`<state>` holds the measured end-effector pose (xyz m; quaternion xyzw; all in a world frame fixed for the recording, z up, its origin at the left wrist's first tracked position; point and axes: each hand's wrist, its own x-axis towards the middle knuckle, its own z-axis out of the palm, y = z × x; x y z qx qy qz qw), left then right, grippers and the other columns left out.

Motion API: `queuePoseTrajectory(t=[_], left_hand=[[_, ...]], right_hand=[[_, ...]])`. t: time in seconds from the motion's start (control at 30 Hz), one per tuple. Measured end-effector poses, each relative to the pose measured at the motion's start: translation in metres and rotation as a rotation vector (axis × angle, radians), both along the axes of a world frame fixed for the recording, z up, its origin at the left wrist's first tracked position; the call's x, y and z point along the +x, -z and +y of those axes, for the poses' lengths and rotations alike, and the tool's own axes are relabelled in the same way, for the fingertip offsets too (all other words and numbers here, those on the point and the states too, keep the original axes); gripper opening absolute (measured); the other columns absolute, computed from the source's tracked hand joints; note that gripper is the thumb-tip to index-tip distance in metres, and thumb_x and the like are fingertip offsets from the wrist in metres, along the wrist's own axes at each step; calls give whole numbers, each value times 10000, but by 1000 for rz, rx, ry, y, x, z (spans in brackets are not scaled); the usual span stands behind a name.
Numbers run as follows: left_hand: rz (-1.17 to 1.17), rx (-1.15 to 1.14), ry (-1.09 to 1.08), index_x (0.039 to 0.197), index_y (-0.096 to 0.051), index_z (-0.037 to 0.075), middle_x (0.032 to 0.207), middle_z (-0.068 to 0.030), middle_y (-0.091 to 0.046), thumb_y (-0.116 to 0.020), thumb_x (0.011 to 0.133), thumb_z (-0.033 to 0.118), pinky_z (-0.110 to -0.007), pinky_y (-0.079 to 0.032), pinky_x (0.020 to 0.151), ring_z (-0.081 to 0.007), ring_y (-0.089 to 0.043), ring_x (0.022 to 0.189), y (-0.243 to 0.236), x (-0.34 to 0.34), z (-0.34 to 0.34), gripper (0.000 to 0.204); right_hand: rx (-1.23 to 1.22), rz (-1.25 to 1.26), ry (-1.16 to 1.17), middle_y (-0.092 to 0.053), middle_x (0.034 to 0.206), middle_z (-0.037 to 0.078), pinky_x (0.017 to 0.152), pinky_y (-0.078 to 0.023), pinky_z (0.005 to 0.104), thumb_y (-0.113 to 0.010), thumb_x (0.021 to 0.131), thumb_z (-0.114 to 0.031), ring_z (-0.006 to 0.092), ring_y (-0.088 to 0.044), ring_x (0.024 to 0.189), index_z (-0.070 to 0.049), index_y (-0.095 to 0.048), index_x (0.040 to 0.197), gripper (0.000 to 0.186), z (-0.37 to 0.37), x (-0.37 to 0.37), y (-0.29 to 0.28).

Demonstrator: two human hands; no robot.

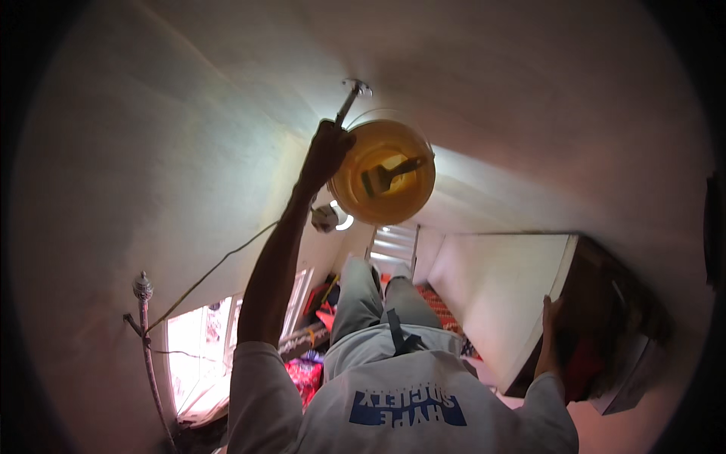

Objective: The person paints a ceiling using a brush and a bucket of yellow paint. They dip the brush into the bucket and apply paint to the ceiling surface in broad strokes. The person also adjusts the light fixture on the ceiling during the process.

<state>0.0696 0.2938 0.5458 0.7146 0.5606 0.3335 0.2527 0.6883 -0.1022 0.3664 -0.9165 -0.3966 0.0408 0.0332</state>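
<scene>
My left hand [330,150] is raised high, its fingers wrapped round a slim metal rod [347,106] that runs to a round fitting [358,87] on the pale plastered surface. Right beside that hand hangs a yellow-orange bucket [344,198] with a thin wire handle. A flat paintbrush [387,177] lies inside it, over a lighter yellow patch at the bottom. Lower on the right, my right hand [550,333] holds the edge of a large white-sided cabinet [499,268]. Its fingers point upward along the edge and are partly hidden.
At left, a bright window [198,352] stands near a metal post with a finial [143,291]. A loose cable [219,262] crosses the wall. A small wall lamp [327,218] sits below the bucket. Red patterned cloth [304,378] and a slatted panel [395,244] lie beyond my legs.
</scene>
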Motion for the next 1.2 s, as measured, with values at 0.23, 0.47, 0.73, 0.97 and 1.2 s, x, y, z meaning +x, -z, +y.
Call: queuePoseTrajectory(t=[0.23, 0.47, 0.73, 0.97, 1.2], left_hand=[[61, -101, -31, 889, -596, -31, 942, -194, -541, -638, 875, 244, -418, -487, 739, -330, -590, 825, -3, 1, 8, 279], [15, -192, -97, 990, -578, -39, 922, -175, -607, -681, 843, 305, -394, -503, 744, -281, -632, 823, -2, 2, 6, 388], [44, -160, -54, 940, -624, -12, 945, -144, -586, -650, 861, 326, -391, -493, 747, -252, -609, 837, 0, 0, 7, 348], [146, -134, 31, 873, -645, -9, 989, -140, -541, -635, 876, 299, -406, -465, 735, -259, -583, 817, -1, -1, 6, 308], [112, -77, 81, 888, -638, -16, 992, -167, -539, -634, 874, 290, -406, -473, 740, -276, -583, 805, -2, 0, 6, 306]], right_hand=[[-55, 143, 101, -498, 1280, 351, 1065, -339, 456, -740, 791, -293, 424, -483, 1224, 171, -442, 1256, 721, 19, -28, -31], [-47, 125, 41, -425, 1362, 357, 1116, -255, 443, -730, 800, -314, 429, -408, 1293, 173, -382, 1316, 791, 20, -30, -34], [-59, -44, -22, -425, 1377, 351, 1116, -269, 443, -731, 798, -340, 428, -417, 1296, 166, -381, 1328, 812, 20, -30, -31], [-82, -15, 19, -514, 1276, 355, 1033, -378, 468, -725, 796, -368, 452, -521, 1183, 152, -475, 1246, 732, 25, -33, -38], [-62, -56, -85, -381, 1410, 353, 1140, -225, 436, -722, 809, -384, 421, -361, 1344, 165, -339, 1360, 867, 5, -4, -15]])
